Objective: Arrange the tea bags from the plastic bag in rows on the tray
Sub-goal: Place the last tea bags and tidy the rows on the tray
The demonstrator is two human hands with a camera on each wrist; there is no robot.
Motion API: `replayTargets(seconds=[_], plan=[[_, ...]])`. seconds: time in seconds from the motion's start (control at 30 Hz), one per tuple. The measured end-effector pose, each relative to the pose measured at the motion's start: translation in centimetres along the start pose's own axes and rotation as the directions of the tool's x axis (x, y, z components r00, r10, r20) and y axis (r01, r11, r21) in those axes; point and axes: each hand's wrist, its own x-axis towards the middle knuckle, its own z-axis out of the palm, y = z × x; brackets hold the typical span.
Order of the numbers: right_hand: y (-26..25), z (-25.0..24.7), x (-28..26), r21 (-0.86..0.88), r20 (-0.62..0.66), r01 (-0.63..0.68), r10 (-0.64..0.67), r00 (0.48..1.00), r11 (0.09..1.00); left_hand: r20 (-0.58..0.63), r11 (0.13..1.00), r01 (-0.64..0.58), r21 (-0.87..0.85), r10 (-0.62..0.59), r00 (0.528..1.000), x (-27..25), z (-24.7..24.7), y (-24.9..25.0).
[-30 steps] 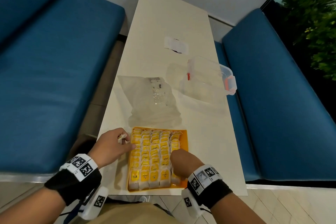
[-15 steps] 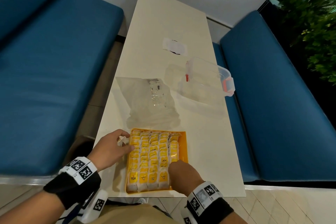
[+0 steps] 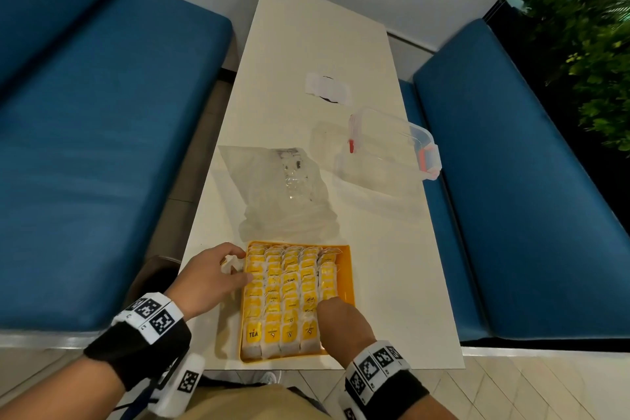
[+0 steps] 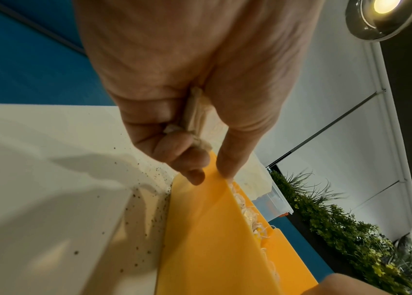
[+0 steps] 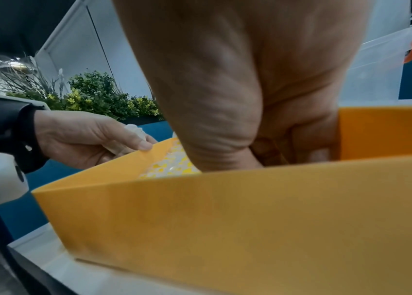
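Note:
An orange tray (image 3: pixel 346 266) sits at the near end of the white table, packed with rows of yellow-tagged tea bags (image 3: pixel 289 286). At its left rim my left hand (image 3: pixel 211 280) grips a few pale tea bags (image 4: pixel 196 119) against the palm, and its thumb and fingertips touch the rim. My right hand (image 3: pixel 341 320) is down in the tray's near right corner at the fifth row. Its fingers curl downward and hide what is under them. The crumpled clear plastic bag (image 3: pixel 283 194) lies just beyond the tray.
A clear lidded container (image 3: pixel 385 153) with red clips stands at the table's right edge. Farther back lies a small white wrapper (image 3: pixel 327 89). Blue benches (image 3: pixel 102 147) flank the narrow table, and green plants (image 3: pixel 596 44) stand at the far right. Dark tea specks (image 4: pixel 149 179) dot the table beside the tray.
My right hand has slid along the right row toward the tray's near edge. The left hand has stayed at the left rim with its tea bags.

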Motion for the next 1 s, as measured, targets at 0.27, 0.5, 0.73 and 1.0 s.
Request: replayTargets(seconds=[0.27,0.5,0.73,1.0], plan=[[0.1,0.1,-0.3,0.013,-0.056,-0.009,0.01,0.998,1.0,0.03,0.999,0.034,0.013,-0.035,0.999,0.0,-0.1,0.3],[-0.3,-5.3,-2.2,0.219,-0.255,0.057,0.001,0.967,0.974,0.251,0.825,0.224,-0.519,-0.103,0.963,-1.2,-2.0,4.5],[-3.5,-12.2,-2.4,0.677,-0.445,0.399,-0.087,0.891,0.618,0.498,0.794,0.274,-0.542,0.041,0.866,-1.1,-0.3,7.7],[-3.0,-11.3,-1.4,0.673,-0.532,0.517,-0.14,0.835,0.528,0.53,0.777,0.279,-0.564,0.081,0.844,-0.7,-0.1,8.0]])
